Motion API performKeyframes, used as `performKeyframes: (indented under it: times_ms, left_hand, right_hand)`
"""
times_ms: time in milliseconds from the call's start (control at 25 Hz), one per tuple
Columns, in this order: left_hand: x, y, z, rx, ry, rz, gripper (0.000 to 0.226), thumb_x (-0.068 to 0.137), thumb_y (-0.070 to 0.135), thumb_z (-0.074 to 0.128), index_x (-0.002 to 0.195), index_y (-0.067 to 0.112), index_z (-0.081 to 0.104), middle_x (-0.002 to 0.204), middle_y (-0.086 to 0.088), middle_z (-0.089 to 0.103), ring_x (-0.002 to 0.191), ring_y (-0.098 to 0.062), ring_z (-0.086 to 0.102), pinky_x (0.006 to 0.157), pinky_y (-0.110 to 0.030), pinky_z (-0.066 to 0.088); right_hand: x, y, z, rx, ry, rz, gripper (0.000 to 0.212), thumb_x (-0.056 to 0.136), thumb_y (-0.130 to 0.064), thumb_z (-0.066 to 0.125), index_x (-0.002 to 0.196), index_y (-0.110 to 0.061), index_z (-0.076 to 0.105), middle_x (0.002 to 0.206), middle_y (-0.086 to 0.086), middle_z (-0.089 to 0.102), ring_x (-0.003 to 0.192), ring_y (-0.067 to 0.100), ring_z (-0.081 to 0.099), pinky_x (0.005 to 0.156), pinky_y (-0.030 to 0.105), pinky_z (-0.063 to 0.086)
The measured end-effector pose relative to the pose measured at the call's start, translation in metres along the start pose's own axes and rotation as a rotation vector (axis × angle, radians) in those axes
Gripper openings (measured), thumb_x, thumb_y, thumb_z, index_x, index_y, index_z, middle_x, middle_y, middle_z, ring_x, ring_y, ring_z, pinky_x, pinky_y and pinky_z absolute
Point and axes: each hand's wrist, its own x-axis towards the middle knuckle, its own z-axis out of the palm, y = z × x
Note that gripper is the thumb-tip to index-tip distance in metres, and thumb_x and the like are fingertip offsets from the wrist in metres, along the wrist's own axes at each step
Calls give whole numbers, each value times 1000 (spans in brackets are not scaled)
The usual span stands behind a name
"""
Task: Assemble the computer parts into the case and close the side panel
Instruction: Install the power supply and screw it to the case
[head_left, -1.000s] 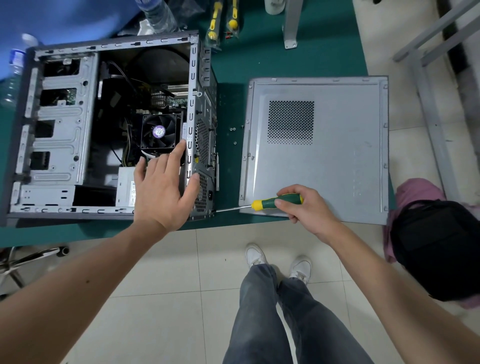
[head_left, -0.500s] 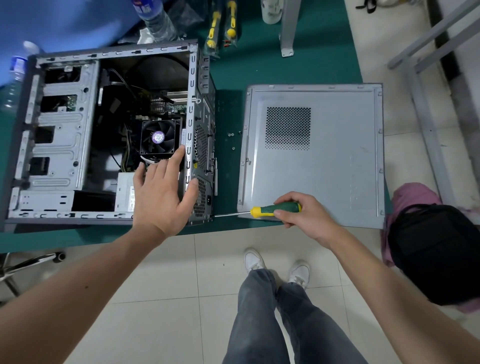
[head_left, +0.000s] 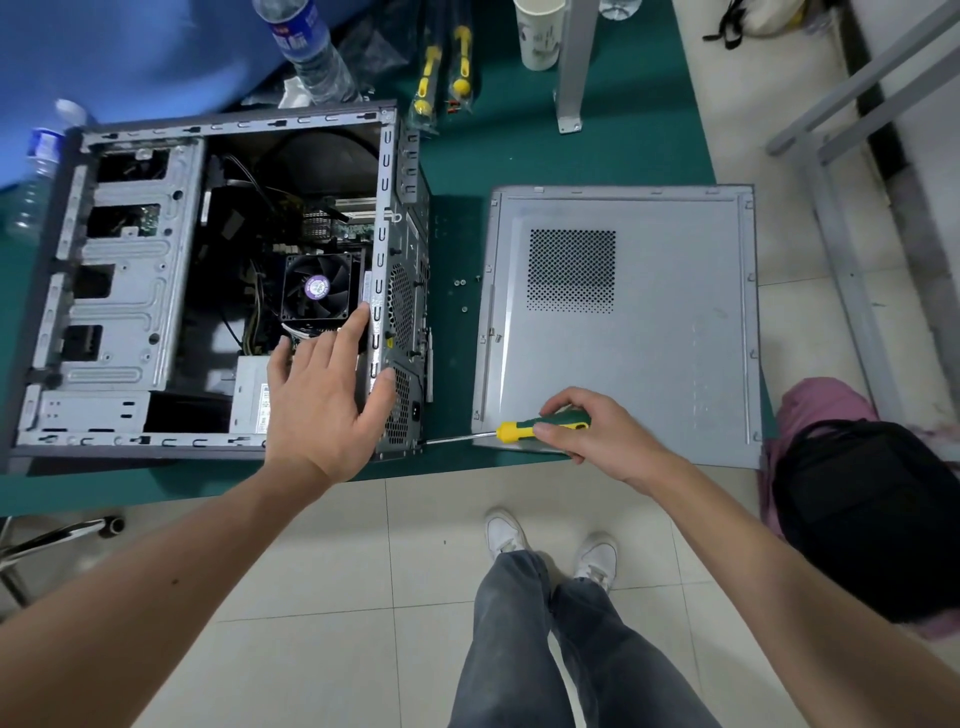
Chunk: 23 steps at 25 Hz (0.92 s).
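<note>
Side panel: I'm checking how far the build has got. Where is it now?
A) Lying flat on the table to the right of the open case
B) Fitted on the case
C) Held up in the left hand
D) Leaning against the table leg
A: the side panel lies flat on the green table, apart from the open case.

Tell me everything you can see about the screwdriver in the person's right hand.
The screwdriver has a green handle with a yellow collar and a thin bare metal shaft. It lies nearly level, pointing left, its tip at the lower rear corner of the open computer case. The right hand holds its handle over the near edge of the loose side panel.
</note>
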Motion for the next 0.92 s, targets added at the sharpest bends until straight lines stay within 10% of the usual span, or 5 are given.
performKeyframes:
  times_ms: [160, 920]
  left_hand:
    - [0, -1, 3, -4, 5, 2, 61, 95, 49, 33, 150, 22, 28, 108, 3, 54, 106, -21, 45, 115, -48, 19]
    - [1, 0, 0, -13, 12, 3, 63, 94, 52, 31, 150, 23, 29, 114, 1, 57, 112, -21, 47, 115, -49, 20]
  right_hand:
    - [2, 7, 4, 89, 13, 80, 15, 85, -30, 74, 94, -17, 72, 62, -3, 63, 50, 10, 50, 51, 23, 43]
    - [1, -7, 4, 332, -11, 254, 17, 86, -15, 74, 96, -4, 66, 65, 7, 56, 47, 11, 41, 46, 22, 39]
